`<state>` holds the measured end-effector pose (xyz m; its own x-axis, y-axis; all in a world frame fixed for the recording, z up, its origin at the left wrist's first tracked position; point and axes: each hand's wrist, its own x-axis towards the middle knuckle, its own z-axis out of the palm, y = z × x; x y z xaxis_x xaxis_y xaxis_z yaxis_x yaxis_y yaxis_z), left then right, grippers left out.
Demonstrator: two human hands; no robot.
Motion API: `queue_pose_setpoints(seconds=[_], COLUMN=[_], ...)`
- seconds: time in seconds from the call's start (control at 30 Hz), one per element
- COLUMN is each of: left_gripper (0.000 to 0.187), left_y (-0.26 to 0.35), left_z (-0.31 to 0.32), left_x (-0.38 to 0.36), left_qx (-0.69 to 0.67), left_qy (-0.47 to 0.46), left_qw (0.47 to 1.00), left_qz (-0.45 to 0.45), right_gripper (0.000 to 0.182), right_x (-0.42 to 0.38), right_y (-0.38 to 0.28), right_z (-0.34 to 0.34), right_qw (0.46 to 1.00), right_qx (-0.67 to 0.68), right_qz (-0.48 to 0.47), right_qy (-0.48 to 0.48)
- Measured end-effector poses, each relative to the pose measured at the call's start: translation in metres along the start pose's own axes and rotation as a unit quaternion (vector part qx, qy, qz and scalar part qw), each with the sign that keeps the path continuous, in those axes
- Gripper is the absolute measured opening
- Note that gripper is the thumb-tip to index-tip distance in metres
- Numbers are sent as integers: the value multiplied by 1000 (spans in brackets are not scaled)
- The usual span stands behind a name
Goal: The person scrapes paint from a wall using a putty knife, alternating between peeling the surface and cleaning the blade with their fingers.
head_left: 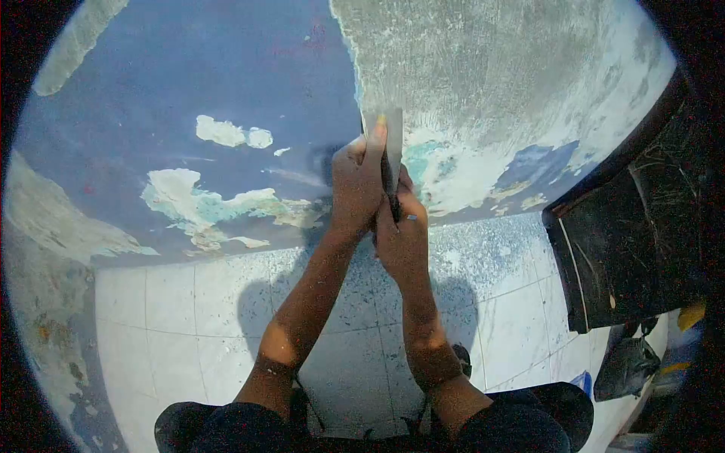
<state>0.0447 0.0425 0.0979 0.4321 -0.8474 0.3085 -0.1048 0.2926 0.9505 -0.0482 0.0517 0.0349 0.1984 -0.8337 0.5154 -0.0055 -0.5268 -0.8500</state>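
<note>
Both my hands are on a scraper [394,140] with a flat grey blade and a dark handle, held upright against the wall. My left hand [358,185] wraps the tool higher up, its thumb stretched along the blade. Lower down, my right hand [402,234] is closed round the dark handle, and a small pale flake sits on it. The blade's tip meets the wall beside the ragged edge of the blue paint [249,68]. Bare grey plaster [483,68] shows to the right of that edge.
White floor tiles [170,298] below the wall are strewn with paint flakes [483,245]. At right stands a large dark panel-like object [634,234], with a black plastic bag [627,366] near it. Pale peeled patches [181,192] mark the lower wall. My knees frame the bottom.
</note>
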Motion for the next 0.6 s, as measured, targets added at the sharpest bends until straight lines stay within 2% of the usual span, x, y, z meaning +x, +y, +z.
queue_pose_setpoints(seconds=[0.03, 0.1, 0.17, 0.2, 0.23, 0.27, 0.3, 0.37, 0.4, 0.43, 0.47, 0.53, 0.6], left_gripper=[50, 50, 51, 53, 54, 54, 54, 55, 53, 51, 51, 48, 50], left_y=[-4, -4, 10, 24, 33, 30, 23, 19, 18, 16, 10, 6, 17], left_z=[1, -1, -1, -1, -2, -3, -3, -2, -2, -2, -3, -3, -3], left_x=[-6, -2, 6, 10, 14, 16, 18, 19, 16, 13, 10, 9, 18], left_qx=[-55, -23, 8, 30, 53, 54, 69, 85, 55, 25, 25, 71, 52], left_qy=[-23, -8, 5, 22, 40, 41, 52, 64, 38, 13, 14, 9, 23], left_qw=[997, 999, 1000, 999, 993, 993, 993, 992, 997, 999, 999, 997, 998], left_qz=[-50, -35, -15, 39, 94, 95, 83, 75, 24, -26, -24, 14, 39], right_gripper=[40, 41, 41, 41, 41, 41, 41, 41, 41, 42, 42, 43, 44], right_x=[-5, -5, 9, 13, 17, 20, 20, 20, 17, 14, 11, 13, 13], right_y=[2, 2, -17, -22, -26, -31, -36, -45, -43, -36, -29, -21, -23], right_z=[-2, -1, 6, 6, 6, 7, 6, 0, -2, -3, -3, 5, 2], right_qw=[999, 997, 988, 988, 997, 999, 999, 992, 992, 997, 1000, 1000, 1000], right_qx=[-23, -46, -108, -109, -40, 29, 32, 75, 76, 42, 8, 12, 13], right_qz=[18, 35, -101, -102, -65, -28, -29, 92, 90, 49, 7, -3, -2], right_qy=[-21, -42, 36, 36, 22, 6, 5, -34, -36, -29, -21, -7, 4])
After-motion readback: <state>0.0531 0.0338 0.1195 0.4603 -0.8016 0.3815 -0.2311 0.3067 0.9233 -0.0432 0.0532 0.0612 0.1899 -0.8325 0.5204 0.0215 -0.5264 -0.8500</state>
